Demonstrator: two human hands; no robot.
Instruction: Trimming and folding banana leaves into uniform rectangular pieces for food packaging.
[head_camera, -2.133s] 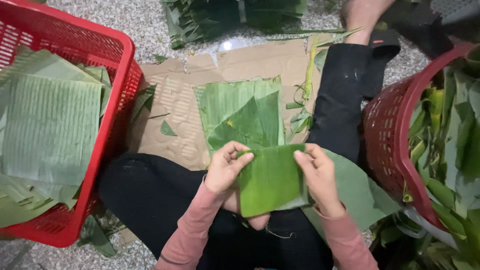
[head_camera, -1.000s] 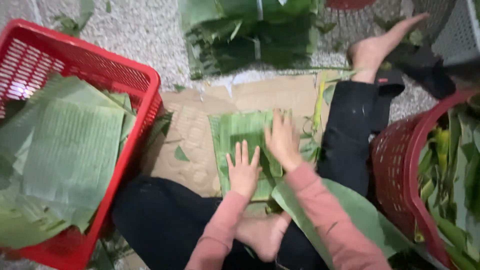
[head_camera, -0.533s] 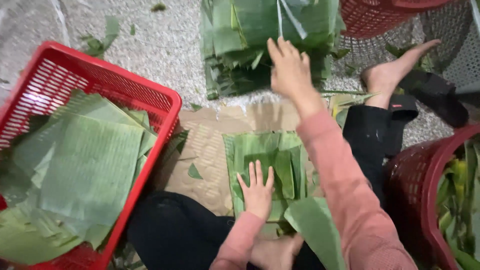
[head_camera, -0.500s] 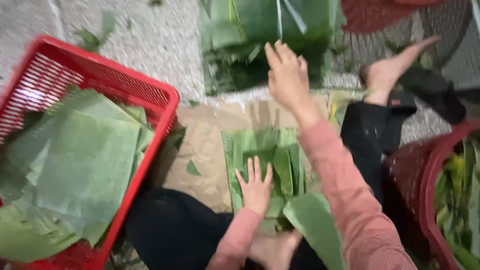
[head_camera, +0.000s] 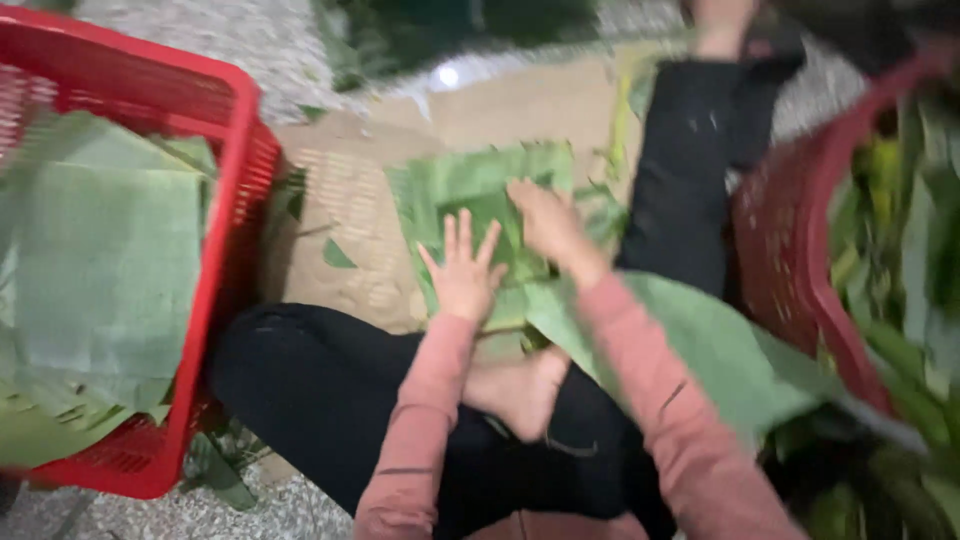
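Observation:
A small stack of cut green banana leaf pieces (head_camera: 470, 185) lies on a sheet of brown cardboard (head_camera: 350, 230) in front of my crossed legs. My left hand (head_camera: 463, 270) rests flat on the stack with its fingers spread. Just to the right, my right hand (head_camera: 545, 222) lies on the same leaves, palm down and blurred. Neither hand grips anything. A large whole leaf (head_camera: 720, 350) drapes over my right knee, under my right forearm.
A red plastic basket (head_camera: 215, 260) on the left holds flat cut leaves (head_camera: 100, 260). Another red basket (head_camera: 800, 250) on the right is stuffed with uncut leaves (head_camera: 900, 300). Dark leaf bundles (head_camera: 400, 30) lie on the speckled floor beyond the cardboard.
My right hand has come back from reaching toward the far leaf bundles and now lies on the stack beside my left hand. The view has tilted back down.

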